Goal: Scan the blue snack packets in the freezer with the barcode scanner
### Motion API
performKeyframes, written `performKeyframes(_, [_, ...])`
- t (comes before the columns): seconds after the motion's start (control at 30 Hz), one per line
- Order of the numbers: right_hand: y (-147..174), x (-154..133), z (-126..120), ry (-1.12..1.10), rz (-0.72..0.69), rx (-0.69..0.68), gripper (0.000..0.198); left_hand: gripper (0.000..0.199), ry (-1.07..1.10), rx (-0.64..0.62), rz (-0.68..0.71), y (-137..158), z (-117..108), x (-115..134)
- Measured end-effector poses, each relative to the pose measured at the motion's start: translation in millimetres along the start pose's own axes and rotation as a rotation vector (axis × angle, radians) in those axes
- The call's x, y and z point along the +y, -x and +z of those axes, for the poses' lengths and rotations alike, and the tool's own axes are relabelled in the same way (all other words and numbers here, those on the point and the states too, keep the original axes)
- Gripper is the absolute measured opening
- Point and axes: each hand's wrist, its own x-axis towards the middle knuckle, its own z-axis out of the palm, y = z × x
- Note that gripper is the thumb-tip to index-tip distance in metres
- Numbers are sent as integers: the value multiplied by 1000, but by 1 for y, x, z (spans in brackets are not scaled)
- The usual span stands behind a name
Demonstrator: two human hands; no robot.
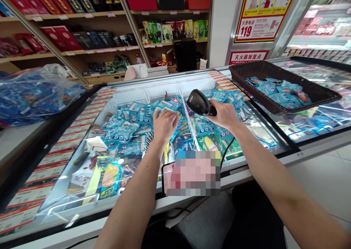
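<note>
My right hand (225, 114) is closed around the handle of a black barcode scanner (199, 103), its head pointing left above the chest freezer. A cable hangs from my right hand down to the front edge. My left hand (165, 125) reaches over a heap of blue snack packets (123, 128), palm down with fingers bent and a little apart. I see no packet clearly held in it; its fingertips are close to the packets, and whether they touch is unclear. A white wire divider (189, 123) stands between my two hands. More blue packets (222, 95) lie to its right.
A brown woven basket (326, 91) with blue packets rests on the freezer's right side. A clear bag of blue packets (41, 95) sits at the left. A phone (166, 179), partly pixelated, leans at the front edge. Behind stand stocked shelves (106, 13) and a black chair (185, 55).
</note>
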Motion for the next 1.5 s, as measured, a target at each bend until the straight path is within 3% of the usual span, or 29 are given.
performKeyframes(0.13, [0,0,1,8,0,-21,33,22,-107,87,-72,3,3,-5])
performKeyframes(0.4, [0,2,3,23,14,-16,32,41,-254,-19,-173,4,-2,2])
performKeyframes(0.8, [-1,2,3,10,8,-1,33,30,114,-194,215,-2,-11,19])
performKeyframes(0.93, [-1,2,3,6,3,8,33,35,267,-322,337,-4,-13,32])
performKeyframes(1.07, [-1,1,3,13,7,-1,32,33,252,-439,401,-5,-17,37])
performKeyframes(1.17, [-1,2,3,16,8,-3,32,34,174,-434,331,-4,-19,31])
performKeyframes(1.3, [-1,2,3,12,4,-12,33,44,46,-317,157,-3,-20,25])
performKeyframes(1.5, [-1,1,4,18,15,-27,34,60,-82,-239,-51,1,-13,33])
